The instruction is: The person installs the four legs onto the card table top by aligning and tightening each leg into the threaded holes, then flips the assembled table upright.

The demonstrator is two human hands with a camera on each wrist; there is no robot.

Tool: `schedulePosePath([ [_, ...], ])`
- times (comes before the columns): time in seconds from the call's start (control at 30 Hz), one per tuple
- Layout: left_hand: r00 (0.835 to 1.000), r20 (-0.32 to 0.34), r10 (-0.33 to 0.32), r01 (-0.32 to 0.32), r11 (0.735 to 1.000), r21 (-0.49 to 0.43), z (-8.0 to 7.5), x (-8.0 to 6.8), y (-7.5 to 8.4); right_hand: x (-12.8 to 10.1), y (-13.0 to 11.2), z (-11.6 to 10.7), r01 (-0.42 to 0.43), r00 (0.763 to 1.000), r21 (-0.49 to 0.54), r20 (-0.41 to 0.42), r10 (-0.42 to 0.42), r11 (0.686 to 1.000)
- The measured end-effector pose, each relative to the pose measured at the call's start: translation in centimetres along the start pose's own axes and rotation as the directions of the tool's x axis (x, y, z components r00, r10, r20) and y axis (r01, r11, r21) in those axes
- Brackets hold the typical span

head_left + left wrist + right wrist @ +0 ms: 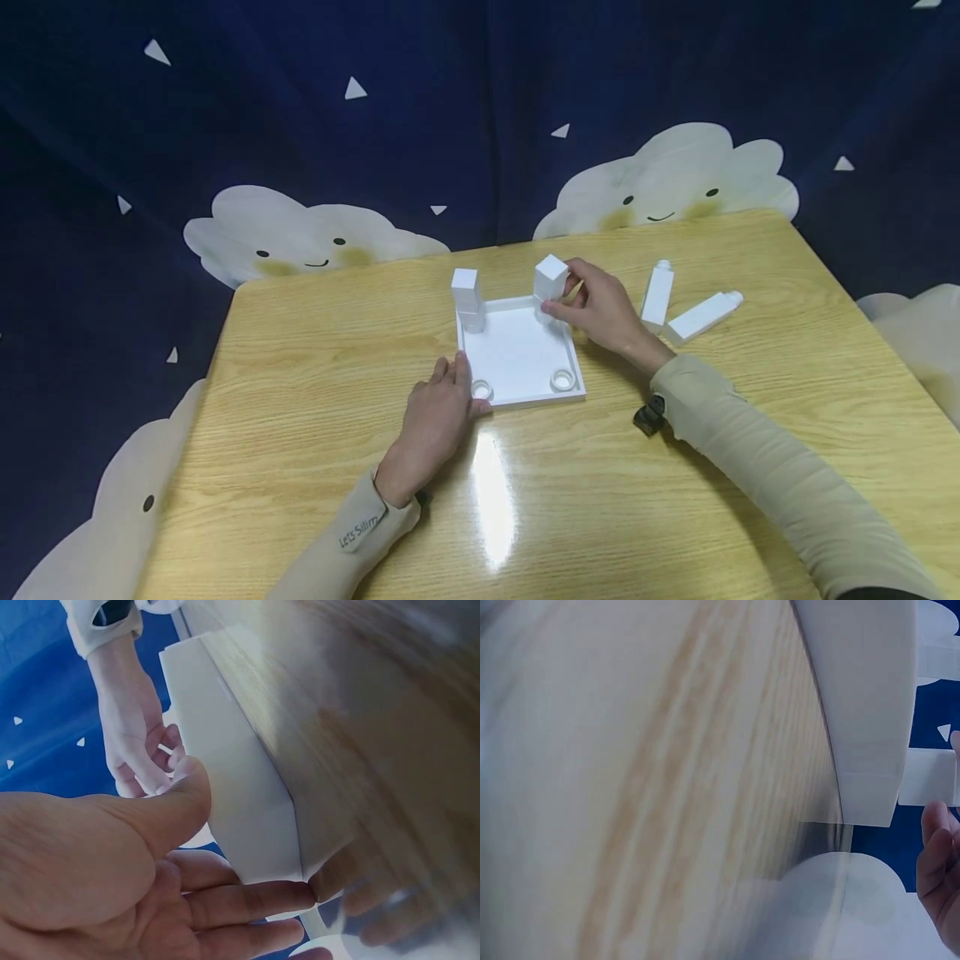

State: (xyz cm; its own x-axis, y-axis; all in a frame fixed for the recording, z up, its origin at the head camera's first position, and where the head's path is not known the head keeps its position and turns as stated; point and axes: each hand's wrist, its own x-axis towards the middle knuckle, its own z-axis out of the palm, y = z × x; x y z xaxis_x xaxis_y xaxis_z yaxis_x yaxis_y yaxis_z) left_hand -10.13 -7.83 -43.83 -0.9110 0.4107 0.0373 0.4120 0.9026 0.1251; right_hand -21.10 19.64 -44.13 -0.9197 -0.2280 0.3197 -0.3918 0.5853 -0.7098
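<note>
A white square tabletop [510,346] with a raised rim lies upside down on the table. At its far right corner my right hand [603,310] pinches a white square table leg [551,275] between thumb and fingers, upright over that corner. A second table leg [466,290] stands at the far left corner. Round sockets [562,380] show at the two near corners. My left hand [438,417] holds the near left corner, its thumb on the near wall [232,765] and its fingers along the left side. In the right wrist view, fingers [934,840] show beside the leg [926,776].
Two loose white legs [657,296] with round, narrower ends lie on the wooden table [337,367] right of the right hand. A dark blue curtain [450,125] with clouds hangs behind the table's far edge. A small black device [649,415] sits under the right wrist.
</note>
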Motion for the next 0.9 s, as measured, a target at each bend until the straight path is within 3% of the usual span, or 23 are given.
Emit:
schedulePosePath([
  [0.23, 1.000, 0.008, -0.002, 0.002, 1.000, -0.010, 0.00, 0.06, -0.03, 0.12, -0.08, 0.06, 0.050, 0.999, -0.040, -0.012, -0.051, 0.998],
  [0.9, 1.000, 0.019, -0.010, 0.010, 1.000, -0.024, 0.01, 0.02, 0.03, 0.26, -0.30, 0.03, -0.012, 1.000, -0.043, 0.004, 0.013, 0.999],
])
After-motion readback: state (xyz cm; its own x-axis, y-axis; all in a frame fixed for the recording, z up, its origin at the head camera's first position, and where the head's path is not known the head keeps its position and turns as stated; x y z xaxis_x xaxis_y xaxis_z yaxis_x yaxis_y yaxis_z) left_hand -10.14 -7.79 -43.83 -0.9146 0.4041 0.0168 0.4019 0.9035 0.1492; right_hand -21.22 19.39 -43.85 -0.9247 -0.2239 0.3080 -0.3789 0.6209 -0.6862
